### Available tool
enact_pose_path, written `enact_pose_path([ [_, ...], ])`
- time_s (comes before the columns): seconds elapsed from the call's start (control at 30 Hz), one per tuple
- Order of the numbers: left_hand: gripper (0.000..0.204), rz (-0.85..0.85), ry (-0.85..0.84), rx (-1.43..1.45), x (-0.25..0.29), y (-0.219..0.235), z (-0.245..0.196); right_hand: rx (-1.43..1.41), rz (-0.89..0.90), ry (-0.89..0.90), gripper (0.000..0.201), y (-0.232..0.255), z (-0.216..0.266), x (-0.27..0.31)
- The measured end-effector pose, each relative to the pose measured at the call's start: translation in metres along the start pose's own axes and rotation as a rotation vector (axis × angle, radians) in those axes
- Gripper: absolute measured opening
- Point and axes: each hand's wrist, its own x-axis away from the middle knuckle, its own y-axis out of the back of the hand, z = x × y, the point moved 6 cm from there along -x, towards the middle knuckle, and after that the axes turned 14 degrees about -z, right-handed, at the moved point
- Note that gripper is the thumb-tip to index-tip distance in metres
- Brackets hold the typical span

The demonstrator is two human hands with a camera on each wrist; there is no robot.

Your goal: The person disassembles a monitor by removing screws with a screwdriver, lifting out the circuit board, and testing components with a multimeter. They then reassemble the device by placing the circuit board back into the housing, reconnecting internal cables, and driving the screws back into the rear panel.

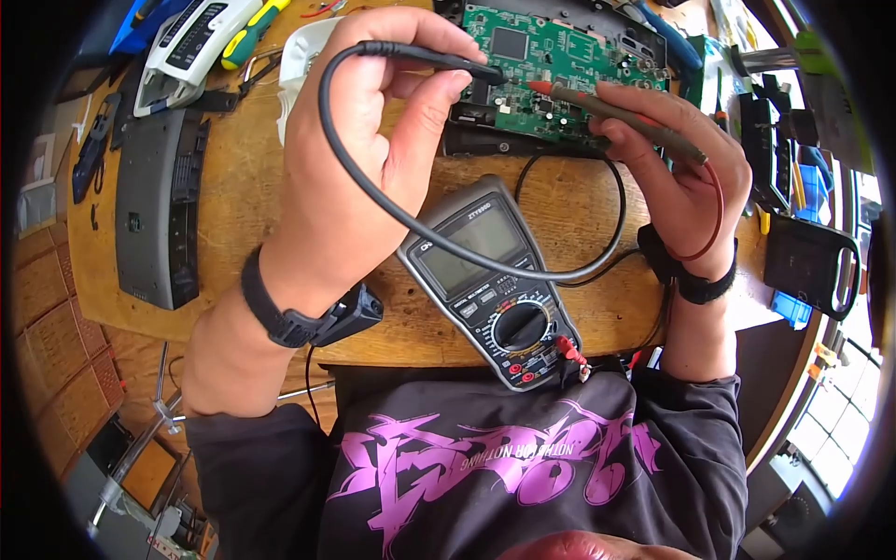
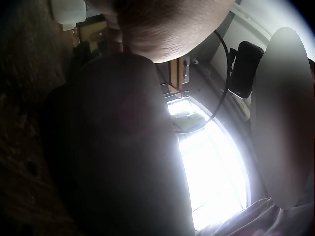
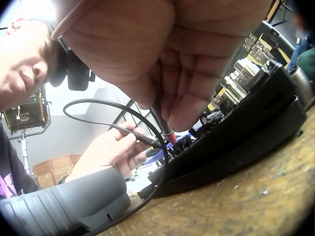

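The left hand (image 1: 364,159) pinches a black probe (image 1: 429,58) between thumb and fingers, its end over the green circuit board (image 1: 560,56). From the other side the right hand (image 1: 681,159) grips a red-tipped probe (image 1: 644,119), pointed at the board close to the black one. Whether either tip touches the board cannot be told. Below the board lies a multimeter (image 1: 495,280) with a round dial and leads plugged in. In the right wrist view the right hand (image 3: 162,54) holds the red tip (image 3: 171,137) low at the board's parts. The left wrist view shows mostly a blurred hand (image 2: 172,29).
A long dark grey casing (image 1: 154,215) lies at the left of the wooden table (image 1: 243,205). A white tester (image 1: 191,47) and a yellow-green tool (image 1: 252,35) are at the upper left. The black lead (image 1: 411,219) loops over the multimeter. An open black case (image 1: 810,266) stands at the right.
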Motion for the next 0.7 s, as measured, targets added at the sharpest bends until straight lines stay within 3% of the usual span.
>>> enact_pose_path([
  [0.3,0.021,0.020,-0.042,-0.047,-0.0024,-0.0004,0.0005,0.003,-0.050,-0.047,0.027,0.0005,-0.0035,0.0011],
  [0.4,0.021,0.020,-0.035,-0.048,-0.0020,-0.0008,-0.0006,0.041,0.025,-0.030,0.029,0.0010,-0.0032,0.0013],
  [0.7,0.021,0.028,-0.047,-0.055,-0.0026,-0.0007,-0.0014,0.035,0.015,-0.021,0.030,0.0008,-0.0023,0.0007],
])
